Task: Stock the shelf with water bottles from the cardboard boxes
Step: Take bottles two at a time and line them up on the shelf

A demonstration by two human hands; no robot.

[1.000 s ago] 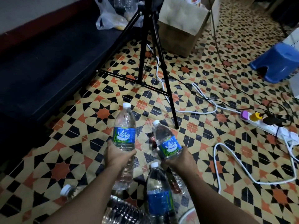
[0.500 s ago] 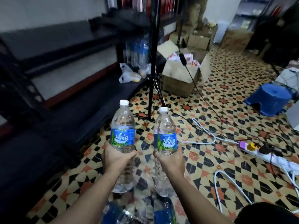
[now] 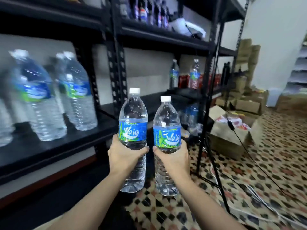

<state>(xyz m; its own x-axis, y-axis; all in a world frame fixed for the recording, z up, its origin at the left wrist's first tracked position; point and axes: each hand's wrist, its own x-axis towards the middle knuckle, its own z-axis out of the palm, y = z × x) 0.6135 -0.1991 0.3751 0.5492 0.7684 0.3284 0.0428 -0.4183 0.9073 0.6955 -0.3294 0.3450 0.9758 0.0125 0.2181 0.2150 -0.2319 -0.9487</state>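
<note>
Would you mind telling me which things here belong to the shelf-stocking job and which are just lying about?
Job: left hand gripping left bottle; right hand gripping right bottle; black shelf; shelved water bottles.
Lying about: tripod; box of coloured packets; dark drink bottles on the upper shelf.

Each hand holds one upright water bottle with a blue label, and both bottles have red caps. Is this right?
Not quite. The head view shows white caps, not red. The left hand grips the left bottle and the right hand grips the right bottle, both upright, blue-labelled.
</note>
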